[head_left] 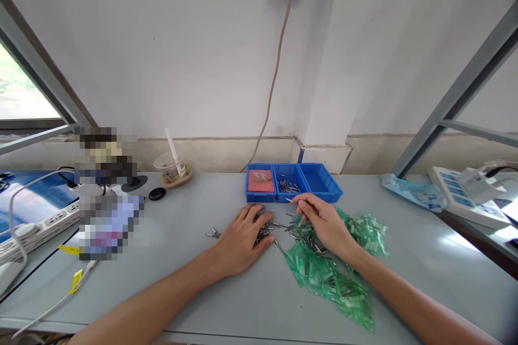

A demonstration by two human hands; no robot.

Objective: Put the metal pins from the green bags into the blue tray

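Observation:
My left hand [243, 240] rests with its fingers spread over a pile of small metal pins [262, 233] on the grey table. Between the thumb and fingers of my right hand [319, 218] is a thin metal pin [290, 200], just in front of the blue bins. Below that hand more dark pins [309, 240] lie loose beside green plastic bags [340, 285]. The middle blue bin [289, 178] holds several pins. A pink packet [261, 180] lies in the left blue bin, and nothing shows in the right blue bin [321, 180].
At the left are a power strip [54, 219], a black round lid [157, 193] and a plastic cup [170, 166] with a straw. A light blue packet [416, 192] and a white power strip [465, 199] lie at the right. Behind the table stands a wall.

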